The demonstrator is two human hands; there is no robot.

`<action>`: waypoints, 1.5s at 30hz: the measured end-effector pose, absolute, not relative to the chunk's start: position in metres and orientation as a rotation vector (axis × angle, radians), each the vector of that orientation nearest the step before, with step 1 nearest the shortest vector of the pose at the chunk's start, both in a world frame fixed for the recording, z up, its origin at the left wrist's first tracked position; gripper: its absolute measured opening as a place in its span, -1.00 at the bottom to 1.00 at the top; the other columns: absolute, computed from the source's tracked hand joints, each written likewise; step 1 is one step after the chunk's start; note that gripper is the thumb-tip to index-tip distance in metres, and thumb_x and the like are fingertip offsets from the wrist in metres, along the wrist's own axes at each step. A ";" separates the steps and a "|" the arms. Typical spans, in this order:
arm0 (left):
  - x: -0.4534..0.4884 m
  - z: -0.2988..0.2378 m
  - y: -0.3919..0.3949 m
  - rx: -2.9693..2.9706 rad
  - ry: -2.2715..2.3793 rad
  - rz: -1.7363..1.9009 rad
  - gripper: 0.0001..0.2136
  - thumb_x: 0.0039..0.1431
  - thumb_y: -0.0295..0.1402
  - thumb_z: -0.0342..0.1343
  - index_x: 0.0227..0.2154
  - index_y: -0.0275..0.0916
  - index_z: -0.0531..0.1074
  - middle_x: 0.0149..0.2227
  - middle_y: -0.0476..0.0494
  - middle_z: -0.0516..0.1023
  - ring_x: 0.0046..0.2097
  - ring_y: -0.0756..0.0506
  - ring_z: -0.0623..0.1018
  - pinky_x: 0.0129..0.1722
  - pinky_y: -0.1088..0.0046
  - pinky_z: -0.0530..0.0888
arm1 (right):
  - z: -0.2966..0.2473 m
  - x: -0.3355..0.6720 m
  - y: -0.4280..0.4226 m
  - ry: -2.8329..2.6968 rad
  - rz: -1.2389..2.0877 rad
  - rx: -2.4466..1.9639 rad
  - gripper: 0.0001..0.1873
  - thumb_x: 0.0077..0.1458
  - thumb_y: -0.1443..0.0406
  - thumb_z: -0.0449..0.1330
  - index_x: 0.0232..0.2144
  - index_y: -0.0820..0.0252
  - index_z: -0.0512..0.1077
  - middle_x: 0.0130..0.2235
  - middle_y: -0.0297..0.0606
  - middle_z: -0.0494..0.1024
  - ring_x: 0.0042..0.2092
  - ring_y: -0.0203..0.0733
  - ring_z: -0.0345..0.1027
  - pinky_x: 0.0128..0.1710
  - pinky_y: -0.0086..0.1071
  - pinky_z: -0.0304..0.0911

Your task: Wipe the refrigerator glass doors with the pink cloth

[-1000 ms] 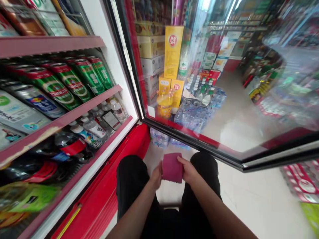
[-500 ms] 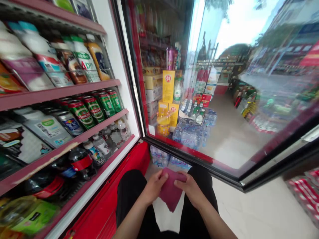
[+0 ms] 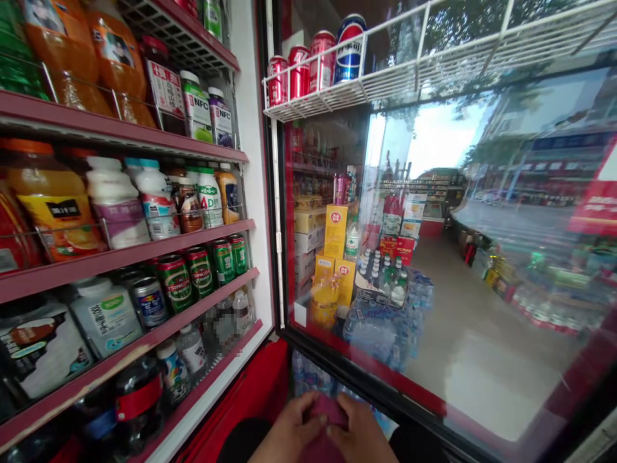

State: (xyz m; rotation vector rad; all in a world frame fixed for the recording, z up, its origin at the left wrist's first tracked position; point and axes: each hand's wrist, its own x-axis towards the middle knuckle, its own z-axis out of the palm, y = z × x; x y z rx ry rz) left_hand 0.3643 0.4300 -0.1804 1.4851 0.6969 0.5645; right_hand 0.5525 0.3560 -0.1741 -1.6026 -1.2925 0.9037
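At the bottom of the head view, both my hands grip a folded maroon cloth. My left hand is closed on its left side, thumb across the top. On the other side, my right hand pinches the cloth with its thumb near the left one. The cloth's lower part runs out of the picture. To the left stands a drinks fridge with a maroon-edged shelf of juice and milk bottles. Its glass door stands open in front of and to the right of my hands.
A white wire rack with several cans, including a Pepsi can, hangs on the door's inside. Lower shelves hold beer cans and a cola bottle. Packs of bottled water lie on the floor beyond the door frame.
My view has tilted upward, bringing the door rack and higher shelves into sight. My hands now appear lower, closer together on the cloth, which looks more bunched.
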 end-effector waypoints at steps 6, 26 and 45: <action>0.356 -0.178 0.469 1.439 0.715 0.524 -0.75 -0.05 -0.30 0.35 -0.26 -0.20 0.55 -0.31 0.00 0.54 -0.26 -0.09 0.46 -0.21 0.37 0.33 | -0.173 0.571 0.392 -1.279 0.661 -1.653 -0.86 -0.02 0.22 0.31 -0.35 0.09 0.58 -0.24 -0.21 0.69 -0.12 0.06 0.52 0.00 -0.21 0.28; 0.385 0.085 0.692 2.137 1.041 1.525 -0.74 0.14 -0.37 0.24 -0.08 -0.18 0.50 -0.09 -0.14 0.62 -0.04 -0.18 0.57 0.12 0.21 0.47 | 0.089 0.572 0.576 -1.655 -0.609 -1.898 -0.75 0.40 0.17 0.23 -0.02 0.19 0.35 -0.14 -0.05 0.69 -0.12 0.04 0.66 -0.14 -0.28 0.39; 0.440 0.063 0.726 2.489 1.061 1.709 -0.78 0.40 -0.46 0.00 -0.07 -0.20 0.53 -0.02 -0.29 0.61 0.09 -0.22 0.57 0.20 0.17 0.50 | 0.075 0.587 0.625 -2.263 -1.055 -1.449 -0.47 0.42 0.43 -0.03 0.33 0.45 0.44 0.41 0.22 0.41 0.42 0.25 0.19 0.48 0.28 -0.03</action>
